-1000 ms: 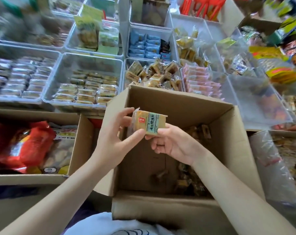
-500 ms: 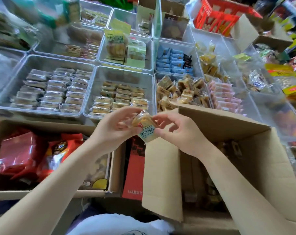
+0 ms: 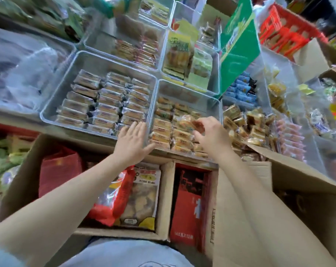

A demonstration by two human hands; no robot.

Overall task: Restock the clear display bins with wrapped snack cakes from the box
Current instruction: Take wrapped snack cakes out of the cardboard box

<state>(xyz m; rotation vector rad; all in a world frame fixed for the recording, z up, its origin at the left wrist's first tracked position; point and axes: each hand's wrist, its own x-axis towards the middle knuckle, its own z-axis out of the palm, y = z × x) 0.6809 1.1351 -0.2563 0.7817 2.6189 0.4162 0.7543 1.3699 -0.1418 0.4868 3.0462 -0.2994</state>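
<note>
Right hand pinches a wrapped snack cake over the centre clear bin, already well stocked; left hand flat, fingers spread, at its edge. The cardboard box, lower right, probably holds more.

Right hand reaches over the clear bin, fingers pinching a wrapped snack cake above the rows already lying inside. Left hand hovers flat with fingers straight at that bin's near-left corner, beside the neighbouring bin of darker wrapped cakes. The open cardboard box sits low right, under the right forearm, red packets boxed at lower left.
</note>
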